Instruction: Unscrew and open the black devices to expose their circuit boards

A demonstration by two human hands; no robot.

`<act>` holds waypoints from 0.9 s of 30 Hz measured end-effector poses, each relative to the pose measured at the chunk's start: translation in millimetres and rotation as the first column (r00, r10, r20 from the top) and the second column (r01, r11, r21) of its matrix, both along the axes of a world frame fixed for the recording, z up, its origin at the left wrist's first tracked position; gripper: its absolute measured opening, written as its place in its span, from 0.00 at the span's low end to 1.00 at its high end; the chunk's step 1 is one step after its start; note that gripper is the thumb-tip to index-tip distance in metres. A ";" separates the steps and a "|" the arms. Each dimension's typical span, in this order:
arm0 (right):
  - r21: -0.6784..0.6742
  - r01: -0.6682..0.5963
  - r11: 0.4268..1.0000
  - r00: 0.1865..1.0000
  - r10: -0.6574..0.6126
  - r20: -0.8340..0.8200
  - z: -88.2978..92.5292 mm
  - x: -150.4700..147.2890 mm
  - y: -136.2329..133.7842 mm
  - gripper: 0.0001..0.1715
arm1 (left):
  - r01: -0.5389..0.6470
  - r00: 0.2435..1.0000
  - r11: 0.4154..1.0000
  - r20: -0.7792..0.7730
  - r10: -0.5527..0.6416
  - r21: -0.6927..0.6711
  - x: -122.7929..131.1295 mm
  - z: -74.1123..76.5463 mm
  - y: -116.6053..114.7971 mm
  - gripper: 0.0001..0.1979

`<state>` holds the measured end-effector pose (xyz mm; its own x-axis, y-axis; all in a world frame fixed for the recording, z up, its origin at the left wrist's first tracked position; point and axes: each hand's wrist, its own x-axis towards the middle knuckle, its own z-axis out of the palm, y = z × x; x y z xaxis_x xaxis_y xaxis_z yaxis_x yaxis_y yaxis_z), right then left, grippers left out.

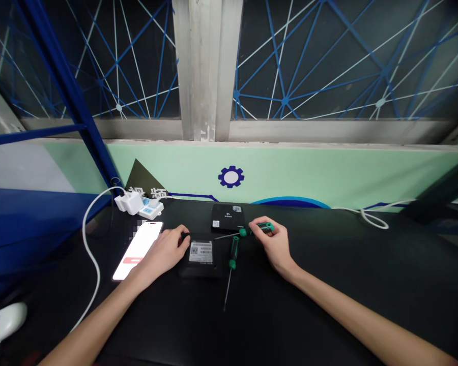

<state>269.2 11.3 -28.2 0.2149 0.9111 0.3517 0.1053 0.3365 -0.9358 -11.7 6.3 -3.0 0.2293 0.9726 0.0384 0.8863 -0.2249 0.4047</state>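
My right hand (273, 246) is closed around the green and black handle of a screwdriver (261, 229). Its thin shaft points left, and the tip is by the upper right corner of a flat black box (200, 272) with a white printed label. At that box's upper left corner, my left hand (170, 249) has its fingers curled together by a small dark piece (184, 235), too small to name. A second green and black screwdriver (234, 251) lies on the table, right of the box, its shaft toward me.
Behind the labelled box lies another flat black box (228, 217) with small stickers. A phone with a lit screen (139, 251) rests partly under my left forearm. At the back left are a white power strip with plugs (137, 204) and a white cable (89, 244).
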 end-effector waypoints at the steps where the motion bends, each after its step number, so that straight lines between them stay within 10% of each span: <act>1: 0.006 0.001 1.000 1.000 -0.001 0.004 0.6 -0.1 -0.1 0.18 | 0.006 1.000 1.000 0.004 -0.006 -0.019 0.4 1.4 -0.9 0.15; 27: 0.037 -0.439 0.898 0.897 0.436 0.074 29.2 -44.8 14.1 0.21 | 0.025 0.998 1.000 -0.058 -0.026 -0.011 1.9 -7.5 1.0 0.17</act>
